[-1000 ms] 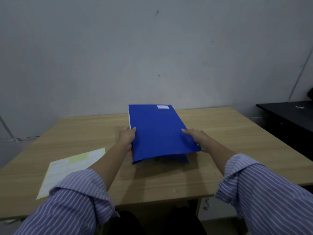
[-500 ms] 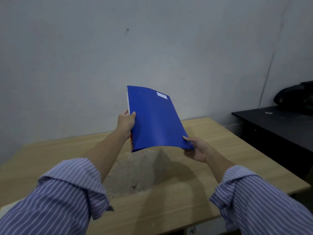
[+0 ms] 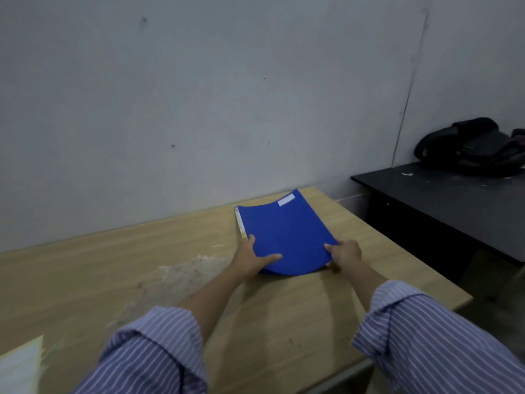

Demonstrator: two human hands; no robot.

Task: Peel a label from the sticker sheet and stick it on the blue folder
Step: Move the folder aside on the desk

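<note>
The blue folder [image 3: 287,234] rests low on the wooden table [image 3: 142,268] toward its far right corner, its cover bowed upward. A white label [image 3: 286,200] is stuck near the folder's far edge. My left hand [image 3: 251,258] grips the near left corner, thumb on top of the cover. At the near right corner my right hand [image 3: 343,254] holds the folder's edge. A corner of the pale yellow sticker sheet [image 3: 20,368] shows at the bottom left.
A black side table [image 3: 454,200] stands to the right with a dark bag [image 3: 468,146] on it. The grey wall runs behind the wooden table. A worn, scuffed patch marks the tabletop left of the folder.
The folder, held up in the air half a second ago, has come down onto the table's far right part, both hands still on it. The view has swung right.
</note>
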